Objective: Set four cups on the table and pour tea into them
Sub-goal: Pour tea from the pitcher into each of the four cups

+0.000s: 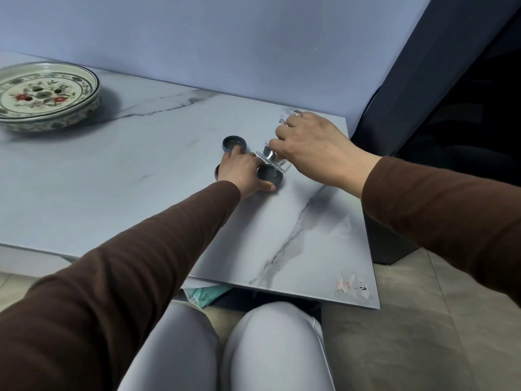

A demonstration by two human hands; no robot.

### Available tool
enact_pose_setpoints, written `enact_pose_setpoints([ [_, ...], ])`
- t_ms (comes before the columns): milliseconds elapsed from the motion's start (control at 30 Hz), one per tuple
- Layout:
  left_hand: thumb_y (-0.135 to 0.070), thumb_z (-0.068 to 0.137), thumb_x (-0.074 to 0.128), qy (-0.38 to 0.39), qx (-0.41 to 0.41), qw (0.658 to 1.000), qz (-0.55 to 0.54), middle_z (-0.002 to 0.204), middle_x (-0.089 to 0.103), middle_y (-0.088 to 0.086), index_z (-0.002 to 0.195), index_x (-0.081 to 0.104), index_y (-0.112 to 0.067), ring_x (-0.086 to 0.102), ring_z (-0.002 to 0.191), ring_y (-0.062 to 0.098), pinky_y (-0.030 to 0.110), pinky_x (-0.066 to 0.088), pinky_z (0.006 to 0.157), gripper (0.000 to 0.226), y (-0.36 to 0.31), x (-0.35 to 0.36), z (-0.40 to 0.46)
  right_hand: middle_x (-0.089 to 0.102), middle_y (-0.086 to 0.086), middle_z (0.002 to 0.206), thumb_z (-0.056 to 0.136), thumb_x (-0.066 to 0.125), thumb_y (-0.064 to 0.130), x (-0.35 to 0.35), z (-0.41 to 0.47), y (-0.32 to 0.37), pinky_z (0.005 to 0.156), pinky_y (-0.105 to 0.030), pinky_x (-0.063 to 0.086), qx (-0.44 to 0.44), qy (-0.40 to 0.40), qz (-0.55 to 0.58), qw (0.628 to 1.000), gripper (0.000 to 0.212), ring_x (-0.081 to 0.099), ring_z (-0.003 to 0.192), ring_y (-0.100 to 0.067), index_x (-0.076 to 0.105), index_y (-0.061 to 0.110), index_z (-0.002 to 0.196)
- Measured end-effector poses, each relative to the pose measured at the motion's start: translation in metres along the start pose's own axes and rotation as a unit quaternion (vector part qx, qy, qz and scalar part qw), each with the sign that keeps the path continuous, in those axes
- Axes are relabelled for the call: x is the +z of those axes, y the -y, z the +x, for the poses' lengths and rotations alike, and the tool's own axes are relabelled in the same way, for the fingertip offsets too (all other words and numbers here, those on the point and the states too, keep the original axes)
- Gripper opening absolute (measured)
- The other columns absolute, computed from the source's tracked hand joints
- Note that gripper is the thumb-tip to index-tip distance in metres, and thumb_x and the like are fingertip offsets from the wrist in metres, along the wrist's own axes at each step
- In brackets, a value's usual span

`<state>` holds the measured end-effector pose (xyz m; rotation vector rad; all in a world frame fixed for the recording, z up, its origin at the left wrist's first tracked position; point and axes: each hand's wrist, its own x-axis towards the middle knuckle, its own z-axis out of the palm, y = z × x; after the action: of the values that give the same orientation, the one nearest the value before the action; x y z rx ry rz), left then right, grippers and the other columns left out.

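Note:
Three small dark cups show on the marble table [112, 193]: a far cup [233, 143], a right cup [270, 174] and a left cup [217, 171] mostly hidden by my left hand. My left hand [242, 173] lies among them, thumb curled around the front of the right cup and a fingertip touching the far cup's rim. My right hand [313, 148] grips a clear glass pitcher [272, 158] from above. The pitcher is tilted, its mouth down just over the right cup. Whether any liquid is flowing, I cannot tell. Anything under my left palm is hidden.
A wide flower-patterned ceramic dish [45, 94] stands at the table's far left. A wall runs behind the table and a dark curtain [451, 108] hangs to the right. The table's right corner [366, 300] juts out over my knees [253, 348].

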<state>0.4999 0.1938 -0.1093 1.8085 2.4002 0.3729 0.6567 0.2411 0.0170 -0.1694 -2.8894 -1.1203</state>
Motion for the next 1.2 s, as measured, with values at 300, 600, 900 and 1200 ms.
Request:
enact_pose_setpoints([
  [300, -0.072, 0.067, 0.068, -0.006, -0.005, 1.000, -0.004, 0.102, 0.066, -0.002, 0.111, 0.065, -0.025, 0.046, 0.113, 0.027, 0.039, 0.035, 0.090, 0.064, -0.001, 0.001, 0.001, 0.059, 0.008, 0.067, 0.084, 0.026, 0.011, -0.007, -0.002, 0.007, 0.076, -0.032, 0.024, -0.025, -0.001, -0.102, 0.994, 0.043, 0.059, 0.067, -0.017, 0.063, 0.029, 0.076],
  [600, -0.070, 0.067, 0.070, -0.014, -0.003, 1.000, -0.014, 0.099, 0.065, -0.003, 0.107, 0.066, -0.028, 0.046, 0.110, 0.027, 0.039, 0.034, 0.088, 0.058, 0.000, 0.001, 0.000, 0.058, 0.009, 0.067, 0.079, 0.040, 0.008, -0.007, -0.001, 0.006, 0.075, -0.032, 0.023, -0.033, 0.005, -0.124, 0.992, 0.031, 0.059, 0.067, -0.016, 0.062, 0.030, 0.075],
  [900, -0.070, 0.068, 0.069, -0.009, -0.002, 1.000, -0.006, 0.102, 0.067, -0.004, 0.111, 0.065, -0.028, 0.046, 0.112, 0.027, 0.040, 0.038, 0.091, 0.061, -0.001, 0.000, 0.000, 0.057, 0.008, 0.068, 0.078, 0.033, 0.006, -0.007, 0.000, 0.005, 0.070, -0.026, 0.036, -0.015, -0.014, -0.076, 0.997, 0.038, 0.057, 0.069, -0.016, 0.062, 0.030, 0.078],
  [1200, -0.073, 0.069, 0.066, 0.008, 0.003, 1.000, 0.014, 0.110, 0.067, -0.006, 0.114, 0.068, -0.032, 0.046, 0.113, 0.027, 0.039, 0.034, 0.088, 0.061, 0.000, 0.000, 0.001, 0.063, -0.006, 0.087, 0.096, 0.035, 0.016, 0.012, -0.006, 0.000, 0.064, -0.034, 0.028, 0.086, -0.010, 0.124, 0.989, 0.028, 0.057, 0.085, -0.031, 0.063, 0.016, 0.094],
])
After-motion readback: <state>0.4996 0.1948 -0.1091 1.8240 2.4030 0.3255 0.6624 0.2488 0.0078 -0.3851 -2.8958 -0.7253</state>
